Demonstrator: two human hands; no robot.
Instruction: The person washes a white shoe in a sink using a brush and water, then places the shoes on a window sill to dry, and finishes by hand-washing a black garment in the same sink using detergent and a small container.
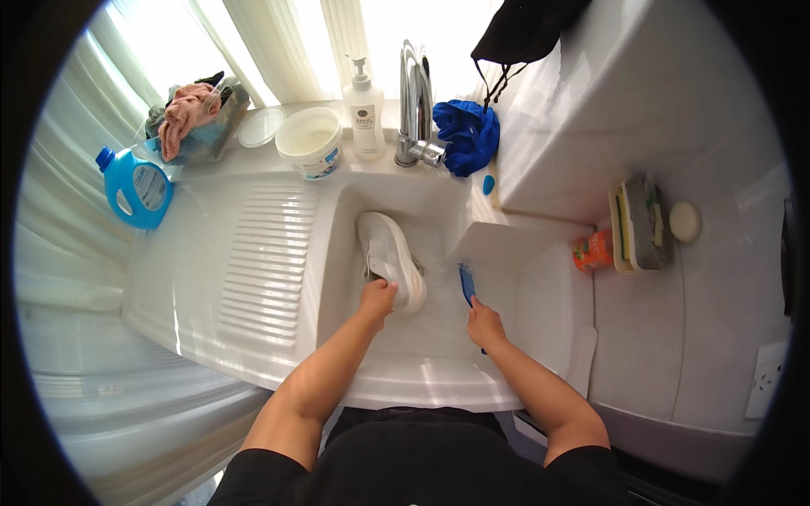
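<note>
- While the right hand is clamped around a blue brush, the left hand, well apart from it, grips the near end of a white shoe lying in the sink.
- Brush and shoe are apart, so the step seems to be scrubbing, with the brush perhaps being wetted.
- Next, the move likely calls for keeping the shoe steady and bringing the brush leftward onto it.
- Farther off, behind the sink, stand a white tub, a pump bottle and the tap, untouched.
</note>
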